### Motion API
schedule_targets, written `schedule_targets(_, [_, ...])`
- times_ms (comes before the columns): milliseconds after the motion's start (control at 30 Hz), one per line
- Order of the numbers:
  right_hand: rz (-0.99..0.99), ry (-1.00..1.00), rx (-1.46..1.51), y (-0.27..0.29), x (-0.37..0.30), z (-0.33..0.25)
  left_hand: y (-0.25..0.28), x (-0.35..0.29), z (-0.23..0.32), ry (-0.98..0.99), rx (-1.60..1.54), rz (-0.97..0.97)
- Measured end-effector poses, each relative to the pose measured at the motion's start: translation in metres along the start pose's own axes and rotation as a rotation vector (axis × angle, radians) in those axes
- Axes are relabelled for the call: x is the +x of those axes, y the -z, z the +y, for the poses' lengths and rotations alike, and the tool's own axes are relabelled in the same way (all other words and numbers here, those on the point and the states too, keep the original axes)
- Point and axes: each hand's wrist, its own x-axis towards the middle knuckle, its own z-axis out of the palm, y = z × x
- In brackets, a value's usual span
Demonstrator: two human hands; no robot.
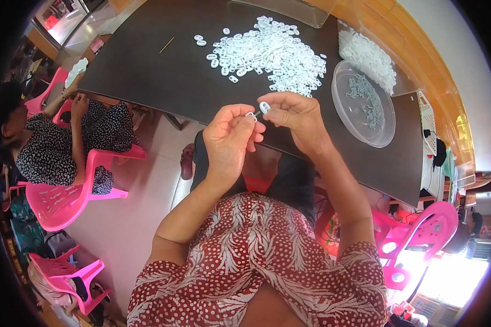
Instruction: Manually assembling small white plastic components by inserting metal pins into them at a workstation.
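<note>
My left hand (230,139) is closed, pinching a small white plastic piece (251,116) between thumb and forefinger. Facing it, my right hand (300,121) grips a white oval piece (264,107) with holes between thumb and fingertips. The two pieces almost meet over the table's near edge; a thin greyish bit shows between them, too small to make out. Beyond my hands a large heap of similar white oval pieces (278,52) covers part of the dark table (142,60). To the right sits a round clear plastic tray (341,111) with small grey screw-like parts (372,111) inside.
A clear bag of white pieces (368,60) lies at the far right. A thin yellowish stick (167,44) rests at the table's left. Another person (76,141) in patterned clothes sits on a pink chair (87,185) to the left. More pink chairs (425,240) stand at the right.
</note>
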Motion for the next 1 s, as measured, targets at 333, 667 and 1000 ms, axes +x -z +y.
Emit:
schedule_targets(333, [0.005,0.035,-0.061,-0.002,-0.005,0.000,-0.003,-0.004,0.001,0.034,0.073,0.004])
schedule_targets(667, [0.005,0.086,-0.113,-0.006,-0.005,0.005,-0.001,-0.006,0.000,0.028,0.081,0.027])
schedule_targets(1000, [0.044,0.209,-0.317,-0.008,-0.004,0.014,0.000,-0.007,-0.003,0.014,0.097,0.027])
